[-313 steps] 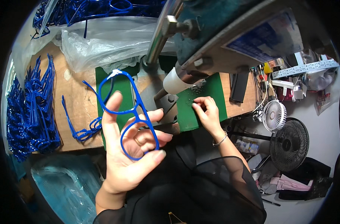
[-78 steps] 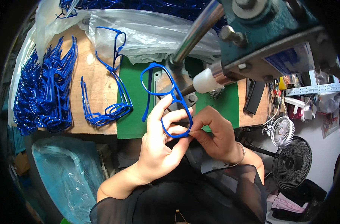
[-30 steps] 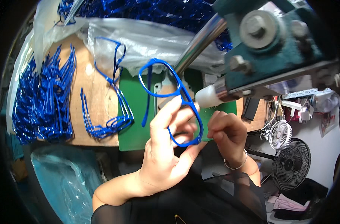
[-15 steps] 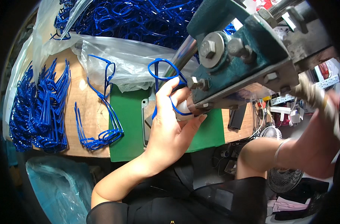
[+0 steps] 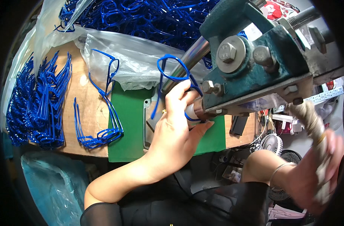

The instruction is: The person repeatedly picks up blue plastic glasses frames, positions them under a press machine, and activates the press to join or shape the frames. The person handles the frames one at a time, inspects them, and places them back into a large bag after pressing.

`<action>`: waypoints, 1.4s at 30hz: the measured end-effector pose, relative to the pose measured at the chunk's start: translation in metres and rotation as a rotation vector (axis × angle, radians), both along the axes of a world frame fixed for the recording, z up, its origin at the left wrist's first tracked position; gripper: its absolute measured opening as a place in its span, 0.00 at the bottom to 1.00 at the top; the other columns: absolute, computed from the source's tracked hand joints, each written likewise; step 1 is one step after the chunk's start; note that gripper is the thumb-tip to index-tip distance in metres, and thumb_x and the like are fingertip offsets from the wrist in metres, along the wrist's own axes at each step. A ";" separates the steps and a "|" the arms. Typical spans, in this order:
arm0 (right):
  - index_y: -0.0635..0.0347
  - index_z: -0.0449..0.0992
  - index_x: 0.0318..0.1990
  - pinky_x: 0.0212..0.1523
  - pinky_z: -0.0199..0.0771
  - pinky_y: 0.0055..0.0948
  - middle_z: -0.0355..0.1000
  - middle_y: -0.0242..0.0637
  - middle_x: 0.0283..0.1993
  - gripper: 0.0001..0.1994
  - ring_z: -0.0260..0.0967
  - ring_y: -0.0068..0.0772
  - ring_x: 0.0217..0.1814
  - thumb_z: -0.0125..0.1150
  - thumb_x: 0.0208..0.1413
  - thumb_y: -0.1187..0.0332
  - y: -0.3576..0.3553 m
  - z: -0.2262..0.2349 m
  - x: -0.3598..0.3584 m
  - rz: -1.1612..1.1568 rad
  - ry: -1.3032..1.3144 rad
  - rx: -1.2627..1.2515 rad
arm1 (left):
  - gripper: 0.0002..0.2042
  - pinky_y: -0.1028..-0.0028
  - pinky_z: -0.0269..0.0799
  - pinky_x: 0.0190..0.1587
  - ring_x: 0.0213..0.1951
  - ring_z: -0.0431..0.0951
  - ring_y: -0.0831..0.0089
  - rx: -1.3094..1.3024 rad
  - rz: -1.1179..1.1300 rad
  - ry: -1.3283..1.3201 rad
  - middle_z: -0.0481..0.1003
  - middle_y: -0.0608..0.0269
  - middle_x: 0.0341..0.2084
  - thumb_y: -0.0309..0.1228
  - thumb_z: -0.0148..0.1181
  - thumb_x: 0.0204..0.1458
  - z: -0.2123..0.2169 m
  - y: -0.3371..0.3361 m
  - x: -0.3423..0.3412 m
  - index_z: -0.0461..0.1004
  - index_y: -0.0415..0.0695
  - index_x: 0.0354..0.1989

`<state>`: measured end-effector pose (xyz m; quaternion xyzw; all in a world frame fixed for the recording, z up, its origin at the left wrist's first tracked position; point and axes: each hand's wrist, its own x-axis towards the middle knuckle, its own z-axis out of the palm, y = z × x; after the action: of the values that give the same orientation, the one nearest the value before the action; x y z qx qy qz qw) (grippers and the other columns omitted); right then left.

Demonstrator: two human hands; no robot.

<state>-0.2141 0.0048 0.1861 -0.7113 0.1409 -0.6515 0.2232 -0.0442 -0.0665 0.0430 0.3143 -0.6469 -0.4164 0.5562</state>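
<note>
Pressing step, I'd say — left hand pinches the blue plastic glasses frame under the teal press head (right hand grips the wrapped lever) — next needs a steady pull.

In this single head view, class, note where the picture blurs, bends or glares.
Head view: the right hand on the cloth-wrapped lever is smeared by motion blur; the left hand with the blue spectacle frame stays sharp; the wooden bench edge bows with fisheye distortion; the clear plastic bag shows pale glare; the corners are black.
</note>
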 end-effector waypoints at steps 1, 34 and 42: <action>0.47 0.68 0.28 0.53 0.43 0.36 0.60 0.33 0.36 0.09 0.52 0.30 0.46 0.61 0.39 0.62 -0.003 0.001 -0.001 -0.042 -0.058 0.016 | 0.33 0.73 0.67 0.47 0.45 0.73 0.65 0.075 -0.015 0.021 0.71 0.51 0.44 0.15 0.60 0.44 0.001 0.004 0.001 0.45 0.33 0.55; 0.63 0.74 0.29 0.34 0.65 0.28 0.68 0.35 0.27 0.04 0.64 0.33 0.32 0.60 0.48 0.71 -0.014 -0.268 -0.055 -0.860 0.661 0.857 | 0.20 0.65 0.79 0.28 0.26 0.78 0.61 1.030 -0.358 0.736 0.71 0.45 0.32 0.45 0.30 0.62 -0.016 0.052 0.048 0.56 0.44 0.22; 0.61 0.74 0.27 0.35 0.63 0.31 0.67 0.35 0.26 0.06 0.63 0.35 0.32 0.62 0.47 0.70 -0.019 -0.265 -0.053 -0.809 0.817 0.778 | 0.20 0.72 0.73 0.36 0.32 0.78 0.66 0.991 -0.447 0.363 0.72 0.48 0.40 0.16 0.48 0.50 -0.016 0.070 0.037 0.56 0.36 0.53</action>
<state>-0.2671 -0.0137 -0.0794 -0.6594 0.6911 -0.2656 0.1305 -0.0069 0.0031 0.0271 0.3166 -0.3191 -0.8247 0.3432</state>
